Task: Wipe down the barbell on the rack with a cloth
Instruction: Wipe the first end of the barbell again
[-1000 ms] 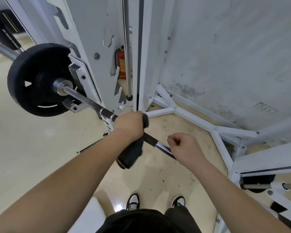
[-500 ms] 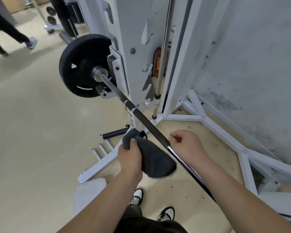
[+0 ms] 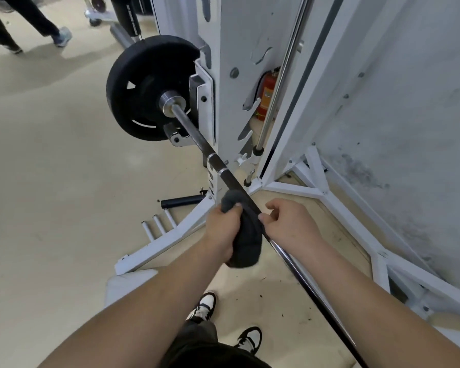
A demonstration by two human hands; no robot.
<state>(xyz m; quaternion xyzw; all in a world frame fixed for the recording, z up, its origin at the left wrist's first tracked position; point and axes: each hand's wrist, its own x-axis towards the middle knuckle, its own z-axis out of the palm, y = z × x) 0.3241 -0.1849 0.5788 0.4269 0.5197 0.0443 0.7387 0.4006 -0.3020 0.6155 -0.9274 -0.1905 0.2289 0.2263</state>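
The steel barbell (image 3: 197, 134) runs diagonally from a black weight plate (image 3: 141, 86) at upper left down to the lower right, resting on the white rack (image 3: 223, 49). My left hand (image 3: 222, 229) grips a dark grey cloth (image 3: 246, 243), which hangs just left of the bar and touches it near the top. My right hand (image 3: 290, 224) sits on the bar right beside the cloth, its fingers curled around the shaft and pinching the cloth's edge.
A red fire extinguisher (image 3: 267, 96) stands behind the rack upright. A black roller (image 3: 182, 201) and short white pegs (image 3: 158, 225) lie on the rack base. Another person's legs (image 3: 24, 22) walk at upper left. The grey wall is to the right. My shoes (image 3: 205, 306) are below.
My left hand came off the bar with the cloth a second ago and now holds it against the bar beside my right hand. The view swung left, showing more floor.
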